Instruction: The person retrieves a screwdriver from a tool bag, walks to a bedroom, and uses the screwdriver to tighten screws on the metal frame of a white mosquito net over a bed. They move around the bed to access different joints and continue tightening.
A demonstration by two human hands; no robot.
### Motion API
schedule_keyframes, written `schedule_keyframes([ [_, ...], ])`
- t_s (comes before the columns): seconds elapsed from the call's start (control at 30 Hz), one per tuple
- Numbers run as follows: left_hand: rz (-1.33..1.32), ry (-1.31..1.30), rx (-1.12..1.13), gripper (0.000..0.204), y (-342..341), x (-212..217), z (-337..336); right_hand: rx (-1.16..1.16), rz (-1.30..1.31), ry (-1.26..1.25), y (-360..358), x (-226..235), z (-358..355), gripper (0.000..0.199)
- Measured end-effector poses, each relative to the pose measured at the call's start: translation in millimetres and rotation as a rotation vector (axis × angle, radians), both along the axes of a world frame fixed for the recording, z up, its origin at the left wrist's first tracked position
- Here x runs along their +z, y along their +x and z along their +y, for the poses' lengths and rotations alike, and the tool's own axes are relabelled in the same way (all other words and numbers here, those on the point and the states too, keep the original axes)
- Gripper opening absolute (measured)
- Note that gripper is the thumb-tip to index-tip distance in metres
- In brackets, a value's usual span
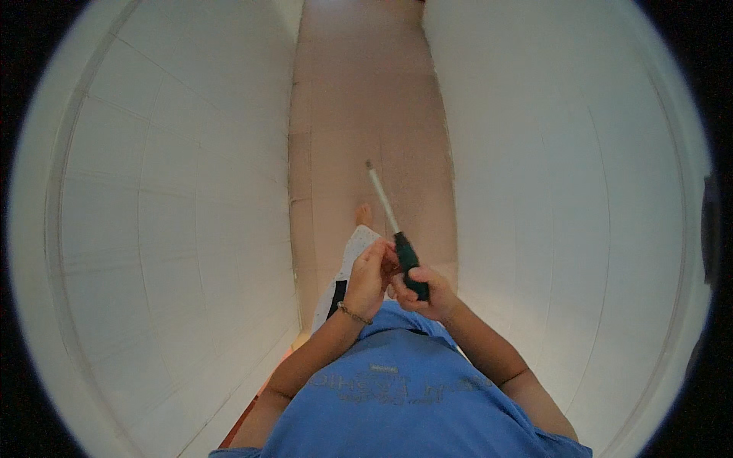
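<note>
A screwdriver (pixel 406 256) with a dark green handle and a long pale shaft is in my right hand (pixel 434 293), fingers wrapped round the handle. Its shaft points away from me and a little to the left, with a dark tip at the far end. Close beside the handle, my left hand (pixel 369 278) is closed, its fingertips drawn together near the fingers of the right. Whatever those left fingers may hold is hidden. A beaded bracelet (pixel 354 314) circles my left wrist.
White tiled wall (pixel 168 183) rises close on my left, and a pale wall (pixel 534 183) stands close on my right. Between them runs a narrow strip of brownish-pink floor (pixel 343 99). My bare foot (pixel 364 214) shows beyond my hands, below a light trouser leg (pixel 359 246).
</note>
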State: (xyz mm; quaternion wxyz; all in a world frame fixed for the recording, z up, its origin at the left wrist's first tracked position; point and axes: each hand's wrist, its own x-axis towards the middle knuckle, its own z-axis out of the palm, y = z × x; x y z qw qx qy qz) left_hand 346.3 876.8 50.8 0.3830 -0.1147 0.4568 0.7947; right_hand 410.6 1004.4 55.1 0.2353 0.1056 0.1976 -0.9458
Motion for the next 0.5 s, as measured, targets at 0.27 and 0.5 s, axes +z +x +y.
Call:
schedule_keyframes([
  [0.27, -0.556, 0.48, 0.012, 0.041, -253.4, -22.9, 92.0, 0.02, -0.075, 0.278, -212.1, -2.6, 84.9, 0.031],
  [0.5, -0.445, 0.71, -0.022, 0.046, -457.5, -26.8, 245.0, -0.357, 0.022, 0.019, -375.7, -27.6, 280.1, 0.048],
])
